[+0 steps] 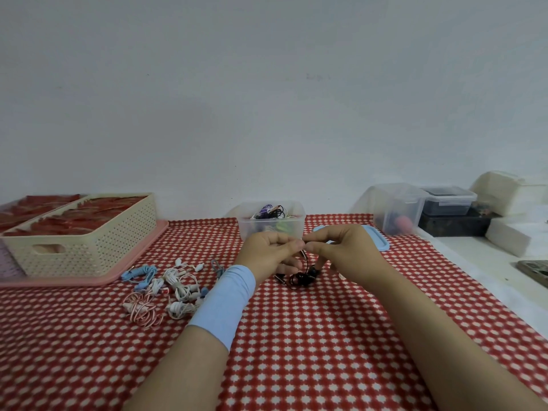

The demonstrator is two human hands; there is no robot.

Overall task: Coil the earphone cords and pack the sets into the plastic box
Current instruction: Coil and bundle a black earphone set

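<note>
- Earphone sets [166, 287] in white, blue and pink lie in a loose heap on the chequered cloth [296, 351]. They sit just outboard of my left wrist and nearer to me than the fingers.
- Black earphone set [302, 277] hangs between my two hands, its bundle of loops just under the fingertips and low over the cloth. I cannot tell whether it touches.
- My left hand [271, 253] has its fingers curled in, pinching the cord at the top. My right hand [345, 252] meets it fingertip to fingertip, thumb and forefinger nipped on the same strand.
- From that pinch the strand drops to the bundle, so the set's long axis runs roughly up and down between my palms.
- Straight ahead of my left knuckles and just beyond them stands the plastic box [244, 223], open, with coiled sets inside.
- Its blue lid [378, 241] lies flat behind my right hand.
- I judge the left hand the nearer to the box, so packing is a short push forward, away from me.
</note>
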